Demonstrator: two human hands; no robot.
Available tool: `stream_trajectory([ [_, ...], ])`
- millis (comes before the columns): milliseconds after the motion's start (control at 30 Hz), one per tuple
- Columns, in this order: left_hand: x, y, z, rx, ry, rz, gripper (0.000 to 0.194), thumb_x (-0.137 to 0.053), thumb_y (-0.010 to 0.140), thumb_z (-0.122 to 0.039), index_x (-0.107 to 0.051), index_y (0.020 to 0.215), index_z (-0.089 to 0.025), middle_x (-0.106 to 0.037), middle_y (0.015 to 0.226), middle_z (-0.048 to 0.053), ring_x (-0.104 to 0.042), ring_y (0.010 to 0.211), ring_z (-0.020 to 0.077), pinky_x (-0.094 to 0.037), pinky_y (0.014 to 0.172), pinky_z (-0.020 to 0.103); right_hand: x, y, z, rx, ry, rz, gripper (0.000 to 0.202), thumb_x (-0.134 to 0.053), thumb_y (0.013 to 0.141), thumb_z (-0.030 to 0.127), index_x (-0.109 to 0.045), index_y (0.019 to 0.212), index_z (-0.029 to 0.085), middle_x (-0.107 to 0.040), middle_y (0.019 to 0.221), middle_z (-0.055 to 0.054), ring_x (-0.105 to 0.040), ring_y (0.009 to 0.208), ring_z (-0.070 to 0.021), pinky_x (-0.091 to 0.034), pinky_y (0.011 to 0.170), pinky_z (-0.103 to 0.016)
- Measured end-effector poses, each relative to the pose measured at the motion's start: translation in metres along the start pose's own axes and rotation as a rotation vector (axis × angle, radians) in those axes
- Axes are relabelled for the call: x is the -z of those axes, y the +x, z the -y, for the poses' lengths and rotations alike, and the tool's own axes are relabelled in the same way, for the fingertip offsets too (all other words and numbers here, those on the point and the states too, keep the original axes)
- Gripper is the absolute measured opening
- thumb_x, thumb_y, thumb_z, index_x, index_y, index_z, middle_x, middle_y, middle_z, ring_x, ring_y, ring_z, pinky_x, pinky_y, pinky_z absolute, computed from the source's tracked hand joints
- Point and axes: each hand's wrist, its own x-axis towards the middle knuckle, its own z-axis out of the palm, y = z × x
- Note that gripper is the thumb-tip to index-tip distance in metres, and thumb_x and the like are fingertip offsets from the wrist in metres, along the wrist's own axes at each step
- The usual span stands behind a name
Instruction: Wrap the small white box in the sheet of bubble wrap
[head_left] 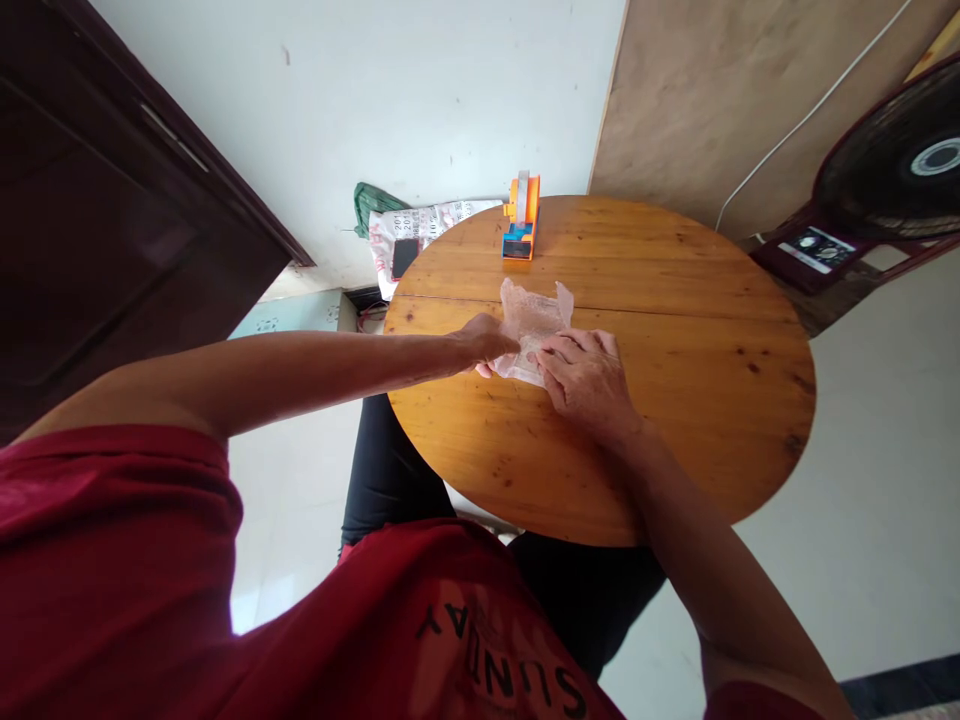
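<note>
A pinkish, translucent piece of bubble wrap (534, 308) lies on the round wooden table, its far corners sticking up. My left hand (486, 342) is closed on its left edge, with the thumb over the top and some fingers lower down. Across the near right part of the wrap rests my right hand (586, 376), fingers bent and pressed onto it. Whether something is inside the wrap I cannot make out. Beyond it, close to the table's far edge, stands an orange and blue tape dispenser (522, 218) with a roll of tape.
The table's wooden top (697, 350) reaches out to my right. Behind its far left edge are a printed white sack (450, 218), a dark flat object (406, 258) and a green bag (375, 205). A fan (892, 160) stands at the right, and a dark door (127, 200) at the left.
</note>
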Motion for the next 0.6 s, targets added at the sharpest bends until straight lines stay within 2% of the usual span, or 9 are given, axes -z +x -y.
stream_trajectory([
  [200,0.005,-0.009,-0.002,-0.025,-0.261,0.086,0.006,-0.062,0.071,-0.015,-0.066,0.076,-0.016,-0.064,0.062,0.003,-0.065,0.068,0.017,-0.057,0.07,0.03,0.001,0.0,0.001,-0.005,0.009,0.024,0.025,-0.047,0.1,0.021,-0.071,0.095,0.02,-0.074,0.104,-0.008,-0.053,0.105,-0.025,-0.029,0.088,-0.042],
  [433,0.007,-0.019,-0.011,-0.116,-0.232,0.056,0.007,-0.06,0.07,-0.009,-0.058,0.068,-0.015,-0.061,0.06,0.0,-0.062,0.062,0.0144,-0.055,0.068,0.03,0.002,0.001,0.001,-0.004,0.004,0.029,0.027,-0.046,0.1,0.021,-0.072,0.093,0.021,-0.074,0.104,-0.007,-0.052,0.106,-0.0248,-0.029,0.089,-0.042],
  [600,0.006,-0.028,-0.024,-0.107,-0.151,0.022,0.015,-0.062,0.071,-0.005,-0.053,0.066,-0.015,-0.057,0.057,-0.002,-0.061,0.06,0.0134,-0.053,0.064,0.028,0.002,0.001,0.001,0.001,0.003,0.035,0.026,-0.047,0.1,0.02,-0.072,0.093,0.02,-0.074,0.103,-0.007,-0.053,0.103,-0.0244,-0.03,0.088,-0.042],
])
